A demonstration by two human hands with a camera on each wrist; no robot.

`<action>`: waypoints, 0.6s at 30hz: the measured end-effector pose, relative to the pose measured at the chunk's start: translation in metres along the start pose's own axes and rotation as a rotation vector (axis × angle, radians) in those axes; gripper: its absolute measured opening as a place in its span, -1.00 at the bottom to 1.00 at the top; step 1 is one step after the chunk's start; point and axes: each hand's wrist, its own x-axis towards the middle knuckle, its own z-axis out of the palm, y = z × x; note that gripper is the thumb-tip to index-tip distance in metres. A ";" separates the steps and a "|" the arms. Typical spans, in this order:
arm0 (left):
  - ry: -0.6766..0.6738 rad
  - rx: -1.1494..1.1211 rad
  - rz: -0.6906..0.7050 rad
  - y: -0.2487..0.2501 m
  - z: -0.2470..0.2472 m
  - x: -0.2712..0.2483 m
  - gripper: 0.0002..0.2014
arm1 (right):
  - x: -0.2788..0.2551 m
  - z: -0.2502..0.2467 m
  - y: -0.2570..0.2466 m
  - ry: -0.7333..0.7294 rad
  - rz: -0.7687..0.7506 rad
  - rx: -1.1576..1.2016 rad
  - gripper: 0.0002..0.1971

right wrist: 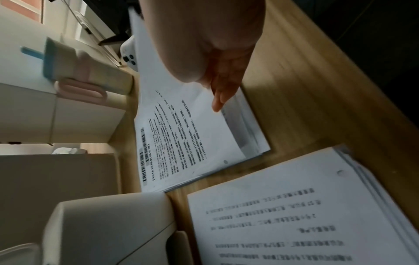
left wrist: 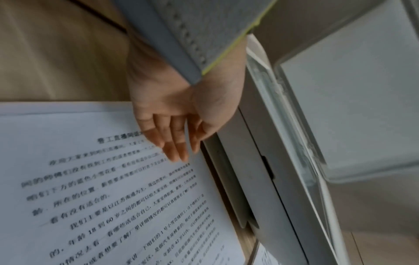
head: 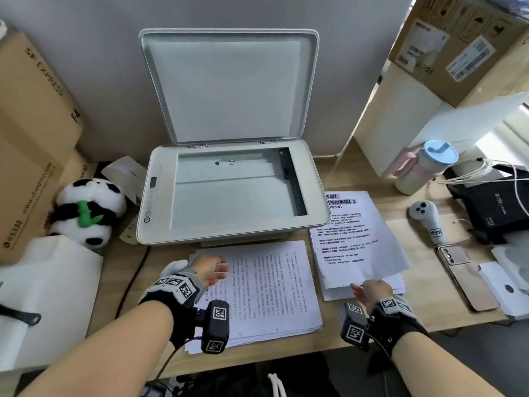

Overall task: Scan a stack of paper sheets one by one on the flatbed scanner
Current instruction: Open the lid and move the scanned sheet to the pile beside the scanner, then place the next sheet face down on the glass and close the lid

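At lower right, the top sheet [head: 361,247] is lifted in the right hand [head: 372,292] grip; the left hand [head: 210,270] is held relaxed, wide, over the stack [head: 263,290].

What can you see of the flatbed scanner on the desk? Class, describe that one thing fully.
The off-white plastic flatbed scanner sits at the back middle of the pale wooden desk. Its hinged lid stands raised near the wall, with a pale inner pad. The rectangular glass bed lies bare, no sheet on it. A small display and round buttons run down its left rim. A sheet stack's far edge lies under its front edge; neither hand touches it.
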 end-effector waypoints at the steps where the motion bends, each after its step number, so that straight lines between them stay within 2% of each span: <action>1: 0.041 -0.028 -0.002 -0.002 -0.002 0.003 -0.82 | 0.001 0.002 0.001 -0.023 0.025 -0.027 -0.52; 2: 0.068 -0.042 -0.010 -0.004 -0.002 0.006 -0.80 | 0.002 0.002 0.006 -0.068 -0.007 -0.034 -0.53; 4: 0.100 -0.056 -0.026 -0.011 -0.001 0.011 -0.78 | 0.010 0.011 0.020 -0.108 0.034 0.028 -0.56; 6: 0.133 -0.066 -0.027 -0.016 -0.001 0.015 -0.80 | 0.027 0.022 0.033 -0.181 0.266 0.464 -0.61; 7: 0.148 -0.079 -0.025 -0.018 -0.003 0.017 -0.79 | 0.032 0.024 0.029 -0.268 0.368 0.598 -0.66; 8: 0.163 -0.095 -0.024 -0.020 -0.004 0.020 -0.76 | 0.041 0.028 0.035 -0.285 0.334 0.576 -0.70; 9: 0.176 -0.110 -0.016 -0.021 -0.007 0.021 -0.74 | 0.039 0.027 0.034 -0.310 0.280 0.410 -0.71; 10: 0.198 -0.118 -0.012 -0.022 -0.009 0.023 -0.73 | 0.034 0.025 0.030 -0.274 0.245 0.248 -0.67; 11: 0.218 -0.105 -0.012 -0.025 -0.012 0.024 -0.73 | 0.032 0.029 0.032 -0.256 0.210 0.178 -0.65; 12: 0.236 -0.084 -0.008 -0.027 -0.015 0.024 -0.72 | 0.030 0.032 0.027 -0.252 0.230 0.283 -0.69; 14: 0.278 -0.053 0.002 -0.028 -0.023 0.022 -0.69 | 0.019 0.042 0.013 -0.186 0.104 0.323 -0.82; 15: 0.295 -0.038 0.001 -0.029 -0.027 0.021 -0.67 | 0.015 0.046 0.007 -0.133 0.096 0.393 -0.79; 17: 0.314 -0.014 -0.004 -0.031 -0.037 0.020 -0.64 | 0.004 0.051 -0.011 -0.151 0.046 0.589 -0.79; 18: 0.312 -0.020 -0.002 -0.033 -0.040 0.021 -0.64 | 0.001 0.055 -0.019 -0.176 -0.004 0.576 -0.80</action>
